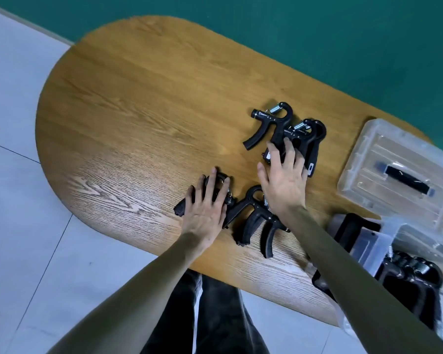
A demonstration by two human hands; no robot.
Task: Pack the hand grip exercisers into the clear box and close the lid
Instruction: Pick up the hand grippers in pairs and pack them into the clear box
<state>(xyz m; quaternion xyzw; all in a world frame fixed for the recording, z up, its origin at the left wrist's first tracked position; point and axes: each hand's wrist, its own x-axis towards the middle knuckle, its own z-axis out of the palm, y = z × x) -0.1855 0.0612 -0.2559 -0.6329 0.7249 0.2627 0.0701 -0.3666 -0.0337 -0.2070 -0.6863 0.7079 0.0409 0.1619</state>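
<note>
Several black hand grip exercisers with steel springs lie on the wooden table. One far group [274,126] sits past my right hand [283,178], whose spread fingers rest flat on it. A near group [253,221] lies between my wrists. My left hand [206,208] lies flat with its fingers apart on another exerciser [182,206]. The clear box [384,241] stands at the right table edge with several exercisers inside. Its clear lid [394,169], with a black handle, lies separately beyond the box.
The oval wooden table [138,123] has bare surface to the left and far side. A green wall runs behind it. Grey floor tiles lie to the left and below, and my dark trousers show under the near table edge.
</note>
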